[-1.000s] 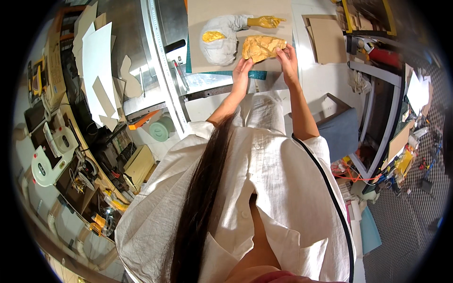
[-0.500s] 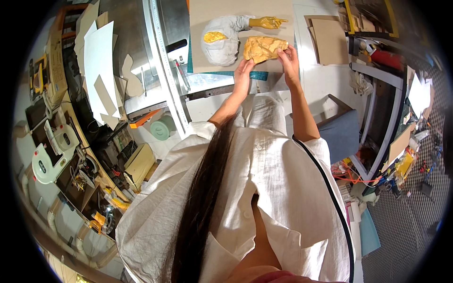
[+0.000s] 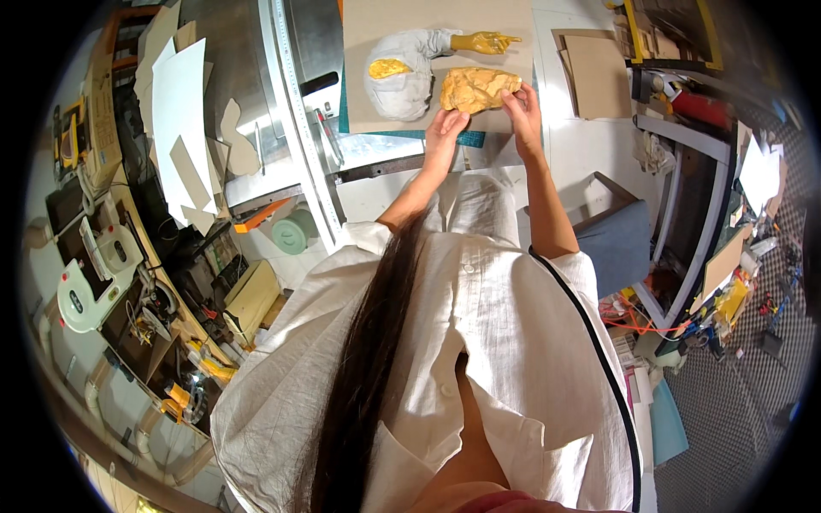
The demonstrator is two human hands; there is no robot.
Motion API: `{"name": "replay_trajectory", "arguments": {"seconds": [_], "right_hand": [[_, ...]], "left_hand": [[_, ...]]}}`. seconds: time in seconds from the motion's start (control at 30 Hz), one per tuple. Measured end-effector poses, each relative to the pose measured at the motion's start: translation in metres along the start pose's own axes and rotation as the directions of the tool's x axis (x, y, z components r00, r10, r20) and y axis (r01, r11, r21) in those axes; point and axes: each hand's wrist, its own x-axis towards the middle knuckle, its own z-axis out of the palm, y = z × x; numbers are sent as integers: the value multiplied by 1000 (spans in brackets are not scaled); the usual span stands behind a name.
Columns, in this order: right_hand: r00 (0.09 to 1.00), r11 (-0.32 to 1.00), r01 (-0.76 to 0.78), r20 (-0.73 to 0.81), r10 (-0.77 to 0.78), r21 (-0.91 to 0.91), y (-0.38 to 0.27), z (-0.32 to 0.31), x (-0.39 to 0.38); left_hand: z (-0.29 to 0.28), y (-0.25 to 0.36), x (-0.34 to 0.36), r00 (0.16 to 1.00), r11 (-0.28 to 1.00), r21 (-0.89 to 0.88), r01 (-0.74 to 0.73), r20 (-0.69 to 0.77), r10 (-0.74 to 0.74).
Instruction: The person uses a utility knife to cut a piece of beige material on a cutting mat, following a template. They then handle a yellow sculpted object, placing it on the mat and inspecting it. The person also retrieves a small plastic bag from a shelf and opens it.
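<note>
- White sheets [image 3: 181, 128] lay stacked at the left, well apart from the hands.
- A long metal rail [image 3: 295, 128] ran beside the brown board [image 3: 355, 21], bounding the room for leftward moves.
- A grey wrapped form [image 3: 400, 94] with a golden patch lay on the board's left half; its sleeve-like part bent right, ending in a golden model hand [image 3: 483, 41]. Laid this way, it left a pocket below the sleeve.
- The left hand [image 3: 445, 132] met the lump's lower left edge with its fingertips; how firmly they closed could not be told.
- The golden lump [image 3: 479, 88] sat in that pocket, below the model hand, over the board; whether it was raised could not be told.
- The right hand [image 3: 522, 111] gripped the lump's right end, presumably so both ends were steadied.
- The board's right edge passed near that hand; brown sheets [image 3: 596, 77] lay beyond, with pale surface between.
</note>
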Motion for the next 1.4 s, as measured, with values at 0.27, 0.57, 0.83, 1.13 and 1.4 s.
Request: {"name": "replay_trajectory", "arguments": {"seconds": [0.27, 0.57, 0.83, 1.13, 1.4], "right_hand": [[1000, 1000, -1, -3, 1, 7, -2, 3, -2], [996, 997, 79, -27, -79, 12, 15, 3, 3], [993, 992, 113, -40, -115, -61, 4, 17, -5], [989, 976, 110, -81, -127, -186, 14, 15, 5], [966, 946, 250, -19, -259, -207, 38, 5, 22]], "left_hand": [[7, 4, -3, 999, 992, -124, -20, -37, 16], [2, -1, 5, 999, 1000, -15, 5, -37, -5], [-13, -5, 22, 998, 989, 141, 52, 25, -56], [-11, 7, 29, 971, 969, 170, 179, 130, -203], [-12, -4, 37, 966, 964, 160, 213, 117, -233]]}}
